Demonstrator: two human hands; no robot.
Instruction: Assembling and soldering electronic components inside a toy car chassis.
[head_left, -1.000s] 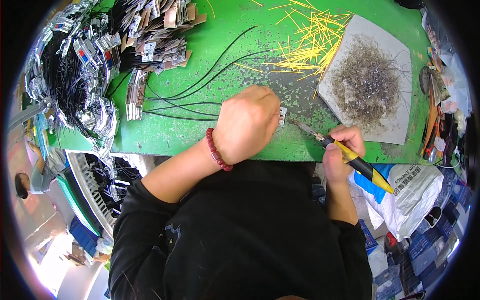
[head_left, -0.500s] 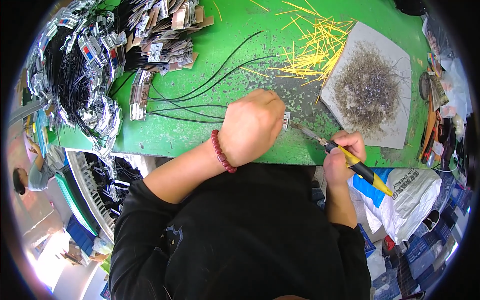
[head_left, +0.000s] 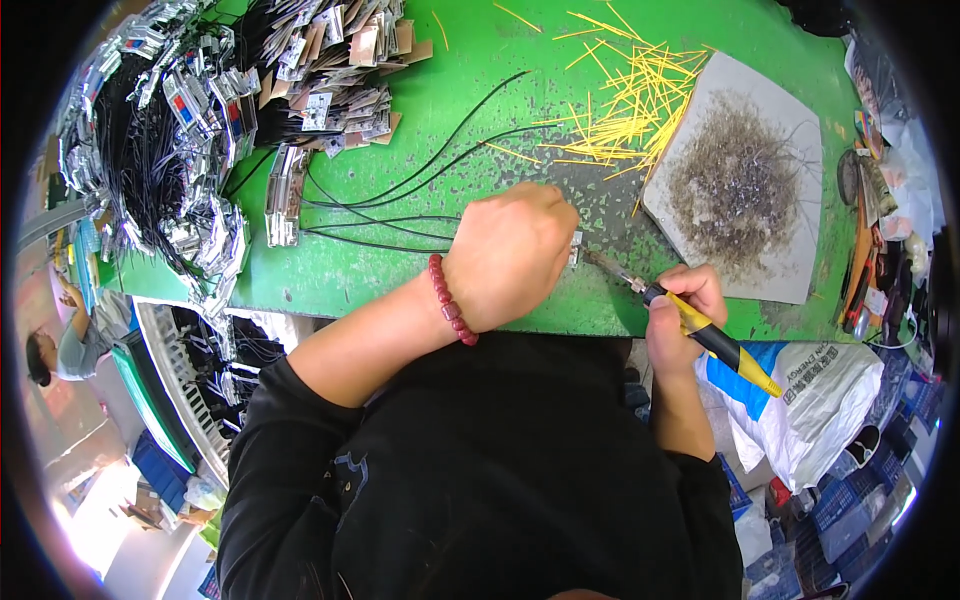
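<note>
My left hand (head_left: 512, 250), with a red bead bracelet on its wrist, is closed over a small pale circuit board (head_left: 576, 248), whose end shows past the fingers. Most of those fingers are hidden under the hand. Black wires (head_left: 385, 221) run from it to a silver metal-cased part (head_left: 286, 200) lying on the green table. In my right hand (head_left: 685, 312) is a yellow and black soldering iron (head_left: 722, 346). Its tip points left and is at or very near the board; contact cannot be made out.
Yellow wire pieces (head_left: 640, 110) lie beside a grey board (head_left: 735, 278) covered with dark debris and clippings. Stacked circuit boards (head_left: 345, 90) and a heap of silver parts with black wires (head_left: 200, 150) crowd the left side. A white bag (head_left: 820, 410) is below the table's edge.
The metal-cased part and its wires appear shifted slightly right. My left hand has edged right a little, and the iron's handle has tipped slightly down. Both grips stay the same.
</note>
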